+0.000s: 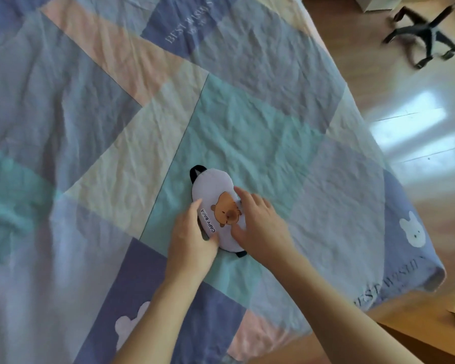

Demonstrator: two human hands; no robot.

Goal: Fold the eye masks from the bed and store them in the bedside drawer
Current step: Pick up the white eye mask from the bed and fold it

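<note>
The step in hand looks like the fold itself, at its start; one eye mask point(216, 203) lies flat on the bed point(247, 132), on the teal patch of the quilt, near the bed's right edge, its capybara print and lettering face up. The left hand point(192, 237) lies against the mask's left edge, fingers fairly straight and released, thumb resting on the fabric; the right hand point(260, 219) lies over the mask's right side, fingers spread and pressing, thumb on the print; neither hand is clenched, and whether any finger is tucked under the mask I cannot tell. The next move, as I judge it, calls for lifting one end and bringing it over the other, with the black strap point(196, 170) tucked in; the strap peeks out at the mask's far end and again at its near end, the rest hidden beneath. No other masks and no bedside drawer are in view; a wooden surface right of the bed's corner is cut off; a chair base point(426, 35) on the floor beyond the bed is blurred.
</note>
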